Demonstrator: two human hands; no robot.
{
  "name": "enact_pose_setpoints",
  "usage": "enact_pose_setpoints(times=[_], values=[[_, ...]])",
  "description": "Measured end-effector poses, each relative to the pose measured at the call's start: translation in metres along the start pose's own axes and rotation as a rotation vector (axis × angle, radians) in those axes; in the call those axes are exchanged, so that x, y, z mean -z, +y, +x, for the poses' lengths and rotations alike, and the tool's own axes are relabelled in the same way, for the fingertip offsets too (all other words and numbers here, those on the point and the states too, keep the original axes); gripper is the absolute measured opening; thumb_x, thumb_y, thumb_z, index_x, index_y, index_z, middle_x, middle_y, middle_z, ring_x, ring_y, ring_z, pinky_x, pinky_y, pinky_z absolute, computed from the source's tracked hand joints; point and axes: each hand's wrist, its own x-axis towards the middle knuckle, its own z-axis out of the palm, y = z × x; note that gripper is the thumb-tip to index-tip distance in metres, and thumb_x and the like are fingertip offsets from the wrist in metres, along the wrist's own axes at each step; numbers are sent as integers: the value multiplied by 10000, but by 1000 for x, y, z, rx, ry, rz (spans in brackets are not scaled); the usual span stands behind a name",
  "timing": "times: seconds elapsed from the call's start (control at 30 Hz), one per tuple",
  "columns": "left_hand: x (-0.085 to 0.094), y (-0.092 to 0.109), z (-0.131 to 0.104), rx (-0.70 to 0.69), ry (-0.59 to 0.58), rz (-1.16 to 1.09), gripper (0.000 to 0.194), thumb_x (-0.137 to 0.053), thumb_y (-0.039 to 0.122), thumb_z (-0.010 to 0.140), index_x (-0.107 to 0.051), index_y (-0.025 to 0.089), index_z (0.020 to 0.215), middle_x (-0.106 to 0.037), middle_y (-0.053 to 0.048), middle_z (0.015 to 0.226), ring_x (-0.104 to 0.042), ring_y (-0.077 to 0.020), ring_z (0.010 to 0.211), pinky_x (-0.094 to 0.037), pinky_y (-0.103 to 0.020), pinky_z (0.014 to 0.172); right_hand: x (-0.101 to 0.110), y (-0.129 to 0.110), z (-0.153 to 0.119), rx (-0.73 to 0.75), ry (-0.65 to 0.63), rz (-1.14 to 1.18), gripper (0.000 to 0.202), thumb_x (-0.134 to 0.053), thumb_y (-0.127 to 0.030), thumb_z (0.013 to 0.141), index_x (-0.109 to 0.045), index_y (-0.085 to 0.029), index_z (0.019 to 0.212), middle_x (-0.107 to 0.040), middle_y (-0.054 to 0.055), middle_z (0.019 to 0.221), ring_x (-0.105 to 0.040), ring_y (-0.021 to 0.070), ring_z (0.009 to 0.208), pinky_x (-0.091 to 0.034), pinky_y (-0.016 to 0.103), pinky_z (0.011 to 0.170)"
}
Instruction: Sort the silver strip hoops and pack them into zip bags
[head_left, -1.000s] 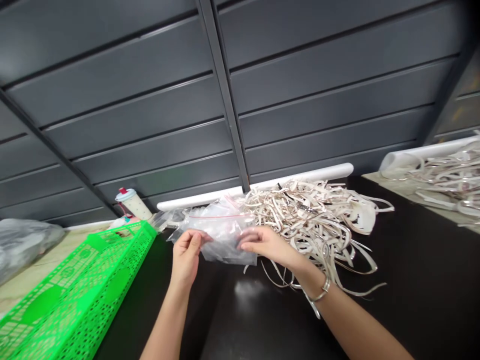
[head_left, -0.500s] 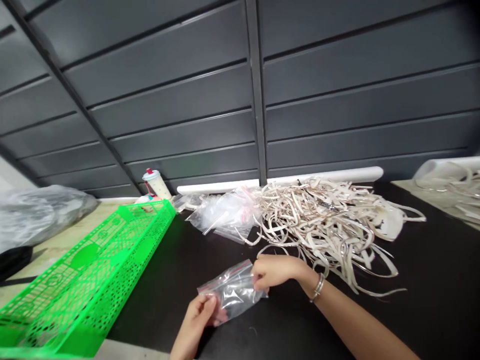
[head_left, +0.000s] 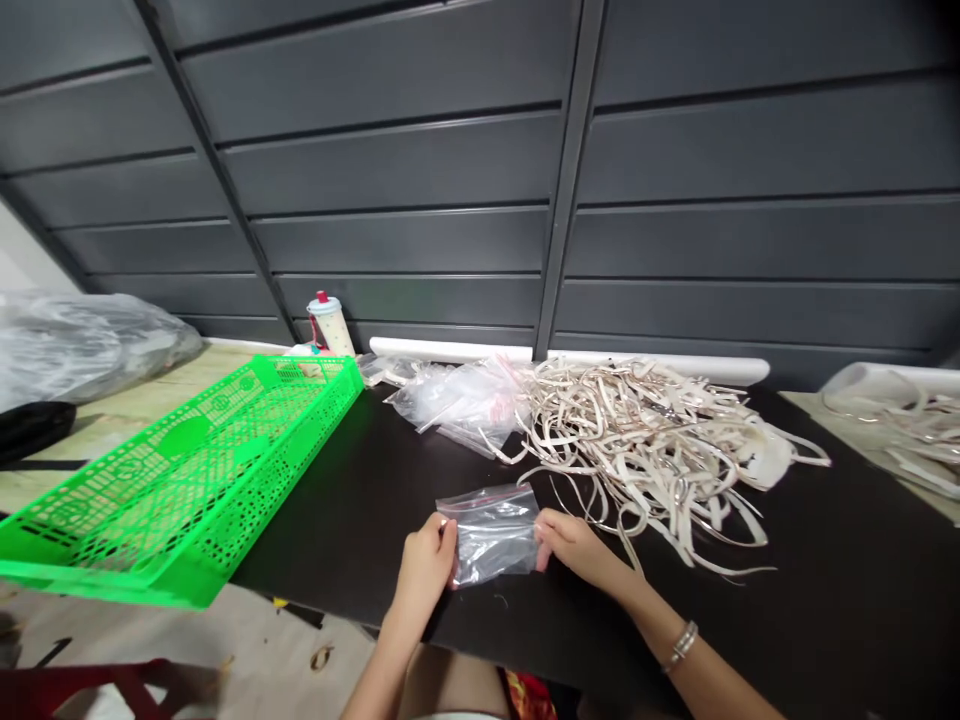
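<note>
A clear zip-lock bag [head_left: 495, 540] with a reddish line along its top edge is stretched between my two hands above the black table. My left hand [head_left: 429, 560] pinches its left edge, thumb on top. On the opposite edge, my right hand [head_left: 564, 545] grips the plastic with its fingers closed. No contents can be made out inside the bag. Just beyond my right hand spreads a tangled heap of cream and metallic strips [head_left: 637, 440]. Left of that heap lies a pile of clear plastic bags [head_left: 465, 395].
A long green plastic basket [head_left: 187, 470] stands on the left. Behind it is a cup with a red-topped lid [head_left: 330, 325]. White rolls [head_left: 652, 368] lie along the grey panelled wall. More strips [head_left: 915, 410] lie at far right, and a large plastic-wrapped bundle [head_left: 90, 345] at far left.
My right hand has shifted to the bag's right edge, and the bag now lies more level between both hands. The view has turned, showing the floor and my lap below the table edge.
</note>
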Motion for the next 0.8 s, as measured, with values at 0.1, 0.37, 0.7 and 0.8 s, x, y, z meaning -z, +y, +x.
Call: enact_pose_setpoints(times=[0.1,0.37,0.7,0.8], values=[[0,5,-1,-2,8,23,227,-366,340,878,-437,243,685,-535,57,364,-556,-166,329,-395,-225,443,-5,6,-1,-45,3,77,122,-533,-287,785,-572,-187,843,-690,-16,657,-618,152,640,-434,256,654],[-8,2,0,-12,106,100,223,-374,345,901,-507,239,756,-494,68,389,-553,-168,373,-365,-223,485,-3,8,-6,-34,-3,-48,334,-548,-97,661,-628,-194,971,-647,-41,678,-560,129,629,-410,230,644],[-10,2,2,-31,99,306,207,-393,289,912,-539,221,782,-610,2,581,-602,-177,544,-335,-230,555,10,11,-14,-80,-139,-130,476,-546,-93,657,-579,-201,1119,-662,-36,713,-599,148,701,-427,245,715],[-9,6,2,-53,107,299,232,-407,303,898,-539,220,727,-598,6,572,-589,-176,544,-322,-237,556,13,11,-16,-117,-99,-179,489,-590,-164,699,-549,-204,1185,-659,-31,724,-593,151,684,-431,245,692]])
